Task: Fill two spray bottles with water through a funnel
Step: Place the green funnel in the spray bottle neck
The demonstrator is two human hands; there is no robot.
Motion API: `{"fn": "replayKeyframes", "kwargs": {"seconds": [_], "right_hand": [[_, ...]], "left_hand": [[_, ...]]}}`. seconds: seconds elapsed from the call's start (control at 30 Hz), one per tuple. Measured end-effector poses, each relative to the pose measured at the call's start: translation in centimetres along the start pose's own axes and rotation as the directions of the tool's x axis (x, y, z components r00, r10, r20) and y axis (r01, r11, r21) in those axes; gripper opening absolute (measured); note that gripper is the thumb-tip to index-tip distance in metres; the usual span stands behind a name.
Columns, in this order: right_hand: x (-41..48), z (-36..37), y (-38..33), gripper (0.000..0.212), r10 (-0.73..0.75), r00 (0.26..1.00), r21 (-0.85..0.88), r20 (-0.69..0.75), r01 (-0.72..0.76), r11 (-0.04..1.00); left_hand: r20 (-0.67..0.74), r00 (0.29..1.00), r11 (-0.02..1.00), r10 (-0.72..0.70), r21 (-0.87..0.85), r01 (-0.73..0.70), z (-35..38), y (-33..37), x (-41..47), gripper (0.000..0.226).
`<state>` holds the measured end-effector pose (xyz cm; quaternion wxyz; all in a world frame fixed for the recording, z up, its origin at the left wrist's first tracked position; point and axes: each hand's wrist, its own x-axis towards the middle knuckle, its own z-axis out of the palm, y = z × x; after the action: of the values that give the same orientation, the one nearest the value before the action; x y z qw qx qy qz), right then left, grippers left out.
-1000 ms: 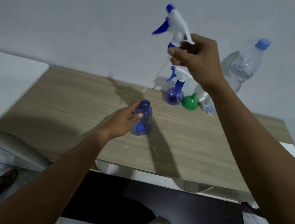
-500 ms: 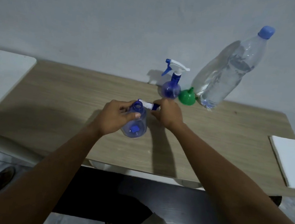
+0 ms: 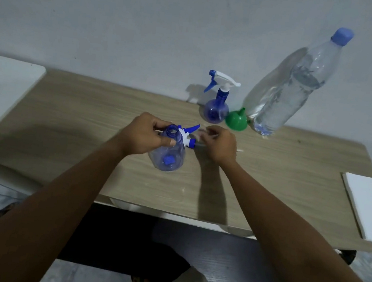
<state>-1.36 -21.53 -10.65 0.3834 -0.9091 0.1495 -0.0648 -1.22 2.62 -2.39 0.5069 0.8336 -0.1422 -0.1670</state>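
At the middle of the pale wood-grain table (image 3: 79,110), the left hand (image 3: 145,137) has its fingers and thumb curled round the shoulder of a translucent blue, round-bodied plastic spray bottle (image 3: 171,157). The bottle stands there with its neck uncovered. Just at 3 o'clock from that neck, a white-and-blue trigger spray head (image 3: 188,136) lies on its side close against the bottle, its blue trigger pointing toward 1 o'clock. The right hand (image 3: 220,146) sits at the head's collar end with its fingers curled inward. They are blurred, so I cannot tell whether they pinch the head or only touch it. Farther out, at 1 o'clock from the hands and near the grey wall (image 3: 123,29), a second blue spray bottle (image 3: 216,111) stands upright with its own trigger head fitted. Just beside it at 3 o'clock, a green plastic funnel (image 3: 237,123) rests mouth down, spout up. Next to the funnel stands a tall clear plastic water bottle (image 3: 285,92) with a blue cap, partly filled. At 3 o'clock, on the table's right end, lies a white rectangular pad (image 3: 369,208).
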Motion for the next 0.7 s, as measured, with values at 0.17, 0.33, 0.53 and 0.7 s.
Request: {"fn": "replayKeyframes", "kwargs": {"seconds": [0.17,0.33,0.53,0.7], "right_hand": [[3.4,-2.6,0.4,0.042,0.356,0.899,0.317,-0.254,-0.271,0.909],[6.6,-3.6,0.8,0.048,0.456,0.87,0.369,-0.189,-0.367,0.854],[6.6,-3.7,1.7,0.032,0.434,0.874,0.315,-0.217,-0.358,0.879],[4.4,-3.8,1.4,0.028,0.358,0.889,0.247,-0.286,-0.293,0.924]], "left_hand": [[0.041,0.999,1.0,0.008,0.021,-0.009,0.2,0.5,0.3,0.033],[0.046,0.998,0.999,0.034,0.024,-0.036,0.2,0.1,0.4,0.035],[0.054,0.998,0.999,0.032,-0.012,-0.032,0.1,-0.3,0.6,0.038],[0.07,0.997,0.999,0.026,-0.043,-0.023,0.1,-0.3,0.6,0.038]]}}
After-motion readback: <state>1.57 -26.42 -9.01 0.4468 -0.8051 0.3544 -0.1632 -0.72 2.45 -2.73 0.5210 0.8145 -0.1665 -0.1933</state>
